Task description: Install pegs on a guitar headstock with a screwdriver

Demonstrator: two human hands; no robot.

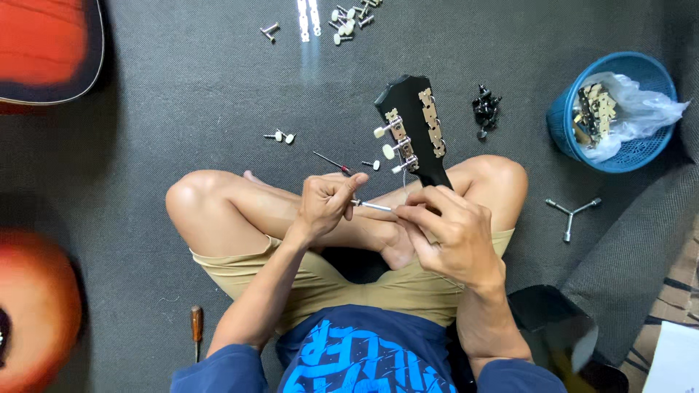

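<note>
A thin metal tool (373,207) was pinched at its handle end by the left hand (325,204), its long axis lying level and its tip aimed right at the right hand (444,231). That nearer hand was closed around the neck below the black headstock (412,124), which rose away over the crossed legs. A blue basket (564,124) holding a clear plastic bag (641,109) was seen well to the right.
</note>
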